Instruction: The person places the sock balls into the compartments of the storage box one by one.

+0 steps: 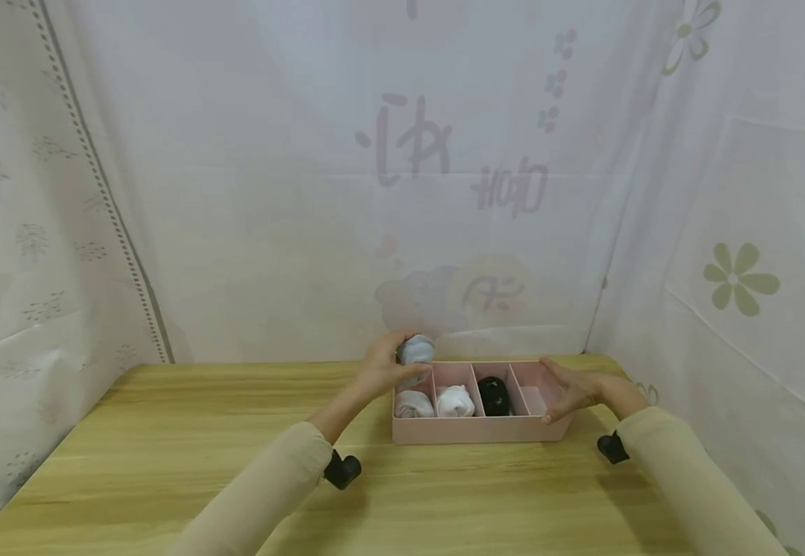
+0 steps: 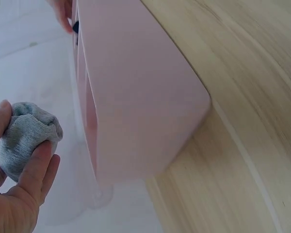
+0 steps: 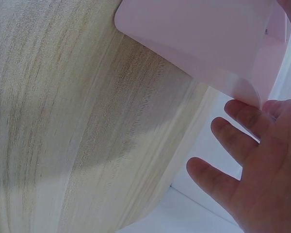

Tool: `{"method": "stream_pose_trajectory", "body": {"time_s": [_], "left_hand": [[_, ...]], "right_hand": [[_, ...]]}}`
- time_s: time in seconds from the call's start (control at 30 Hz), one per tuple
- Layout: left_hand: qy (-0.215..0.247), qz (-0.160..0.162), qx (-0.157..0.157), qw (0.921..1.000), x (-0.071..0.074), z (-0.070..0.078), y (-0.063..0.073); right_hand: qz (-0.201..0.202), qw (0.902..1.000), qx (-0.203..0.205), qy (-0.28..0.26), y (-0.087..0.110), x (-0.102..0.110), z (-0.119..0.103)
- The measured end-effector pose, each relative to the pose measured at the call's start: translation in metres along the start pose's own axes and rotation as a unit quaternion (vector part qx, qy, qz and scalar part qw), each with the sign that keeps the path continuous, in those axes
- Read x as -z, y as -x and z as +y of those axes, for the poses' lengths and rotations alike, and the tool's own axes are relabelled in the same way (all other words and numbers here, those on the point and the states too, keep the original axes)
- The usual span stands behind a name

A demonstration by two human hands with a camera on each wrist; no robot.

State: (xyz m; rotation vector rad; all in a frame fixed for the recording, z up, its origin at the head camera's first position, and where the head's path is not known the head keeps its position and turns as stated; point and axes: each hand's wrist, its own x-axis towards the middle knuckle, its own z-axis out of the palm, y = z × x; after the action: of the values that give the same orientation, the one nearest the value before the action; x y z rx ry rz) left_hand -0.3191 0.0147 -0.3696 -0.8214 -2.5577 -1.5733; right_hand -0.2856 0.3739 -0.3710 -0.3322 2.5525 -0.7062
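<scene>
A rolled grey sock (image 2: 26, 138) is pinched between the thumb and fingers of my left hand (image 1: 384, 363), above the left end of a pink divided box (image 1: 478, 430). Inside the box, from the left, sit a pale rolled sock (image 1: 414, 405), a white rolled sock (image 1: 455, 401) and a black rolled sock (image 1: 495, 396), each in its own compartment. My right hand (image 1: 578, 388) spans the box's right end, thumb and fingers spread to its rim. In the right wrist view several of its fingers (image 3: 233, 141) stretch out, fairly straight, alongside the end wall.
The box stands near the back edge of a wood-grain table (image 1: 235, 432). Behind it hangs a pale printed cloth (image 1: 270, 232), with more cloth on both sides. A black wrist mount (image 1: 342, 469) is on the left sleeve, another (image 1: 613, 448) on the right.
</scene>
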Motion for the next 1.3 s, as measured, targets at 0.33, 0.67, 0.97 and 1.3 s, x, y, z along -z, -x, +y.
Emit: {"method": "stream_pose_trajectory", "body": {"time_s": [0.33,0.67,0.97,1.3], "left_hand": [[-0.008,-0.023,-0.030,0.9992,-0.030,0.014,-0.013],[-0.007,-0.040,-0.017,0.9990,-0.056,0.027,-0.018],[0.010,-0.061,0.002,0.9981,-0.076,0.036,-0.022],[0.040,-0.071,0.009,0.9966,-0.096,0.048,-0.026]], "right_hand": [[-0.001,0.9999,0.005,-0.011,-0.001,0.000,0.000],[-0.004,1.0000,-0.003,-0.004,-0.002,0.000,0.002],[0.000,1.0000,-0.006,-0.003,-0.003,0.001,0.001],[0.006,0.9999,-0.016,-0.001,-0.001,-0.001,0.000]]}}
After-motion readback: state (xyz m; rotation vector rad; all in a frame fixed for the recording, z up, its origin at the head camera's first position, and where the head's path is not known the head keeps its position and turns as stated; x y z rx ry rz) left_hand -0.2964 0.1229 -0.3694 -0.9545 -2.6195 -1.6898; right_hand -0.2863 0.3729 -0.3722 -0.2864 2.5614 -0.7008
